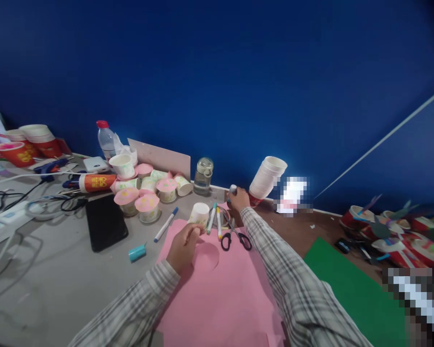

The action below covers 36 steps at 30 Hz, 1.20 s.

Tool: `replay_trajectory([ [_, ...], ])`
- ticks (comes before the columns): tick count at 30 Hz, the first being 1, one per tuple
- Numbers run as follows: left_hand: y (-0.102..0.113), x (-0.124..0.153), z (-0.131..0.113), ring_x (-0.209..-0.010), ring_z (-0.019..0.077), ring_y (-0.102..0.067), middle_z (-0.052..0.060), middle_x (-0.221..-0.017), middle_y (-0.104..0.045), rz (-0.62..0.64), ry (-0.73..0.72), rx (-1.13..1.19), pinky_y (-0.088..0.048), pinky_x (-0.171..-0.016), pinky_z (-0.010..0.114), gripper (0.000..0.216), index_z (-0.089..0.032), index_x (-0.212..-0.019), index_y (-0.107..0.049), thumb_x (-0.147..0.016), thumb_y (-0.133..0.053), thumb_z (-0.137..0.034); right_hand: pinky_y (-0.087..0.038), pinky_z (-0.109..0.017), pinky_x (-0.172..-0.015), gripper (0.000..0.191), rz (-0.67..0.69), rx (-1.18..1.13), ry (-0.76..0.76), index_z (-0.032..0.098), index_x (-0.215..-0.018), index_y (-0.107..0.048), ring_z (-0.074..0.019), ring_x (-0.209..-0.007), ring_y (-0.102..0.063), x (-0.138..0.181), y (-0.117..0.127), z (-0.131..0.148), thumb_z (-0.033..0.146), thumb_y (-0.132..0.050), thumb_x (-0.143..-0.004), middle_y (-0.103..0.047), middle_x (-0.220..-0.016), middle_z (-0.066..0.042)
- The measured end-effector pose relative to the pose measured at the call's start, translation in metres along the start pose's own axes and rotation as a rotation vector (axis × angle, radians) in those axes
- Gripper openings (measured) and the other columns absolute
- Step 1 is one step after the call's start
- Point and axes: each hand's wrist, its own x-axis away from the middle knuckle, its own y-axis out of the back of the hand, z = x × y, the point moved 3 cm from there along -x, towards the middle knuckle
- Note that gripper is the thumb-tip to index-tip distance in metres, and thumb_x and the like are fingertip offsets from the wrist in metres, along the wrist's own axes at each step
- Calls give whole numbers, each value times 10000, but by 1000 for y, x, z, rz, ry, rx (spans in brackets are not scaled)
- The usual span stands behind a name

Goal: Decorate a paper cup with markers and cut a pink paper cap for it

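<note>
My left hand [183, 248] is closed, its fingertips at the lower edge of a small white patterned paper cup [200, 213]; whatever they pinch is hidden. Beside that hand a cut pink paper circle [208, 258] lies on a large pink sheet [220, 299]. Farther back, my right hand [239, 199] grips a small cylinder with a grey cap [233, 188], mostly covered by the fingers. Between the hands lie a green marker [211, 219], a yellow marker [219, 224] and black-handled scissors [235, 237].
Several paper cups with pink paper tops [147, 207] cluster at back left, near a glass jar [203, 176]. A tall cup stack [267, 176] leans by the blue wall. A black phone [106, 221], blue marker [166, 224] and teal cylinder [137, 253] lie left; green paper [350, 289] right.
</note>
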Motion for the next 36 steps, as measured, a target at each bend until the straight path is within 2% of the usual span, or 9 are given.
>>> replay_trajectory([
  [4,8,2,-12,-743,209,-577,46,-748,-620,-105,-109,-10,-489,-667,334,254,-194,-835,-591,-758,-440,-383,-359,-249,-691,287,-72,-90,92,44,-1037,-501,-177,-809,-544,24,26,21,235,-453,-828,-605,-954,-153],
  [7,11,4,-17,-753,208,-566,53,-825,-581,-130,-179,86,-483,-674,343,277,-187,-948,-540,-734,-502,-359,-384,-236,-692,280,-34,-147,223,103,-1036,-535,-159,-754,-552,63,53,41,272,-512,-815,-630,-898,-84],
  [11,8,8,-24,-689,177,-546,65,-949,-511,40,-298,128,-488,-647,344,470,-217,-1151,-421,-718,-555,-343,-405,-233,-677,246,295,-155,695,199,-988,-618,-163,-726,-556,127,76,73,315,-607,-770,-624,-809,-23],
  [14,4,11,-28,-704,192,-544,55,-874,-562,185,-409,-76,-477,-669,353,390,-219,-1104,-491,-731,-558,-308,-423,-249,-650,212,435,10,824,224,-956,-638,-179,-705,-569,155,78,81,317,-613,-767,-623,-767,-27],
  [17,0,12,-28,-653,189,-559,41,-758,-599,237,-419,-214,-477,-624,334,194,-205,-906,-597,-757,-523,-305,-445,-269,-659,237,461,45,768,216,-940,-638,-199,-726,-590,161,75,79,323,-646,-728,-642,-788,-38],
  [22,2,8,-20,-432,138,-513,-12,-591,-555,147,-243,-33,-430,-424,269,276,-182,-822,-591,-784,-440,-410,-437,-225,-518,295,445,-332,301,203,-982,-606,-148,-530,-573,154,68,63,394,-562,-763,-605,-601,30],
  [25,5,8,-19,-393,130,-473,-40,-496,-509,73,-235,-17,-392,-397,255,310,-181,-787,-590,-789,-417,-439,-399,-205,-430,312,543,-514,164,169,-903,-635,-119,-391,-494,158,60,60,427,-529,-764,-519,-449,66],
  [30,9,8,-22,-391,131,-421,-43,-474,-476,-11,-259,-136,-368,-411,267,384,-185,-732,-597,-799,-349,-470,-434,-218,-505,242,458,-558,175,185,-808,-693,-146,-519,-563,163,56,63,386,-574,-746,-636,-586,11],
  [36,10,5,-26,-443,155,-445,-22,-498,-501,-54,-270,-227,-374,-446,286,417,-192,-664,-576,-810,-286,-454,-456,-220,-556,236,427,-497,257,218,-901,-695,-182,-635,-615,167,57,65,368,-554,-786,-687,-652,2],
])
